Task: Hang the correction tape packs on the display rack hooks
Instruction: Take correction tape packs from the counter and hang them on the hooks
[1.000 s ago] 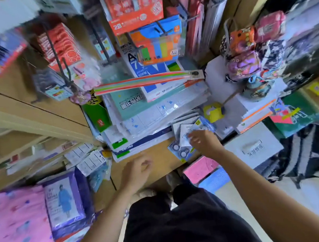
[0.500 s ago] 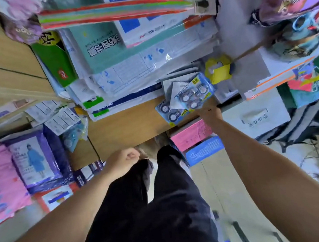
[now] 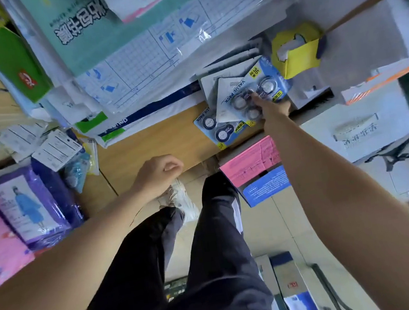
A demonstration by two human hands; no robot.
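Several blue correction tape packs lie in a loose pile at the wooden counter's far right edge, some face down showing white backs. My right hand reaches over the pile and pinches the top pack, a blue "value pack" card with round tape rolls, thumb on its face. My left hand hovers at the counter's near edge with its fingers curled into a fist, holding nothing. No display rack hooks are in view.
Stacks of paper packs and grid sheets fill the counter behind the pile. A yellow box sits just right of the packs. Pink and blue boxes stand below the counter edge. Purple raincoat packets lie at left.
The view has tilted down, so the rack left the frame. My right hand slid from the pile's near edge onto the top pack. My left hand has curled up.
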